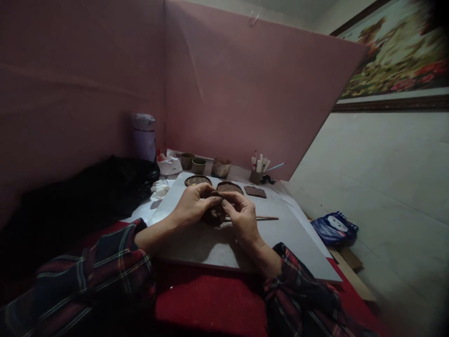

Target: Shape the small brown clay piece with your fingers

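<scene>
A small piece of brown clay (217,194) is pinched between the fingertips of both hands above the grey board (291,243). My left hand (192,204) grips it from the left, thumb and fingers closed on it. From the right, my right hand (242,216) holds the same piece with thumb and forefinger. Just under the fingers is a dark brown rounded lump (213,216), partly hidden by the hands. A thin wooden stick (268,218) lies on the board, its left part behind my right hand.
Behind the hands are a gold-flecked round dish (197,180), a round brown clay piece (229,187) and a flat brown slab (255,192). Farther back stand cups (199,166), a glass bowl (220,167) and a pen holder (256,176). Black plastic (91,196) lies left.
</scene>
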`<state>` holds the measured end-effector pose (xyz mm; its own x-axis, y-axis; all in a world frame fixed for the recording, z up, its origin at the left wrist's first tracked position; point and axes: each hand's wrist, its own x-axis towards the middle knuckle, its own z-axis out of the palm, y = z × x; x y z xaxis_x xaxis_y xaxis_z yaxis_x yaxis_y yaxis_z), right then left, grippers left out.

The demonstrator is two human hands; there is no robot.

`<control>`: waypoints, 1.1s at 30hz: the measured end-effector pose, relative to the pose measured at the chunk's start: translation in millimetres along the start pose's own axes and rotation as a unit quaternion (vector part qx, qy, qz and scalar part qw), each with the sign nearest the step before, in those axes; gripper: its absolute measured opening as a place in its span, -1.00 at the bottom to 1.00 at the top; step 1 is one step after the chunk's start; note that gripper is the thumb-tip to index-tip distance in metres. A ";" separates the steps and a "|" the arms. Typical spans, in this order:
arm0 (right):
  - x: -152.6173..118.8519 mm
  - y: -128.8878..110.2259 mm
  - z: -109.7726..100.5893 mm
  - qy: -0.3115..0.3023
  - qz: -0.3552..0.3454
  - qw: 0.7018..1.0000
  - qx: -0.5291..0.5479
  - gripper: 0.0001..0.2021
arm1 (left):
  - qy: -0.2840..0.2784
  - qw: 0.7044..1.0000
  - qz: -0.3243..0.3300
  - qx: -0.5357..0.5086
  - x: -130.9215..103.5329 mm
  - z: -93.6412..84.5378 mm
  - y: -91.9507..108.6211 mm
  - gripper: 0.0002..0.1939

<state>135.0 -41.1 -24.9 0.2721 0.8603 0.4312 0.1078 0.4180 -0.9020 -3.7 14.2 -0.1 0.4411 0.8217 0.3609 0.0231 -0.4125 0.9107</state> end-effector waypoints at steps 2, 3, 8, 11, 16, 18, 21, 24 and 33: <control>-0.8 -0.5 1.8 -0.004 0.008 1.000 0.013 -0.81 | 0.013 1.000 0.009 0.018 -0.6 -0.1 -0.4 -0.76; -0.7 -0.4 2.1 -0.001 0.004 1.000 0.015 -0.82 | 0.009 1.000 0.004 0.013 -0.6 -0.1 -0.8 -0.73; 3.3 6.3 -2.1 0.035 -0.008 0.999 0.029 -0.81 | -0.024 0.998 0.018 -0.047 2.0 -1.1 -3.2 -0.59; 5.5 10.7 -4.7 0.048 -0.005 0.998 0.045 -0.80 | -0.011 0.998 0.032 -0.048 3.3 -1.5 -3.1 -0.59; 4.9 9.4 -2.8 0.043 -0.034 0.998 0.015 -0.83 | -0.029 0.997 0.004 -0.075 2.3 0.7 -1.6 -0.68; 2.9 7.1 -0.7 0.036 -0.040 0.999 0.005 -0.84 | -0.033 0.996 0.001 -0.085 2.1 1.5 -2.4 -0.69; -0.8 3.6 2.1 0.025 -0.048 0.999 -0.002 -0.85 | -0.034 0.995 -0.021 -0.091 2.1 1.7 -4.6 -0.66; -3.0 1.5 3.3 0.017 -0.057 0.998 -0.014 -0.83 | -0.017 0.996 -0.032 -0.085 2.0 1.0 -6.0 -0.64; 1.5 6.5 -1.2 0.040 -0.037 0.998 -0.018 -0.78 | -0.042 0.993 0.006 -0.107 3.9 -1.2 -7.7 -0.56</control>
<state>137.3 -37.4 -30.2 0.3380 0.8003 0.4952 0.1649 0.4677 -0.8684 -3.2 21.1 -5.5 0.5138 0.7779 0.3617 -0.1703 -0.3207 0.9317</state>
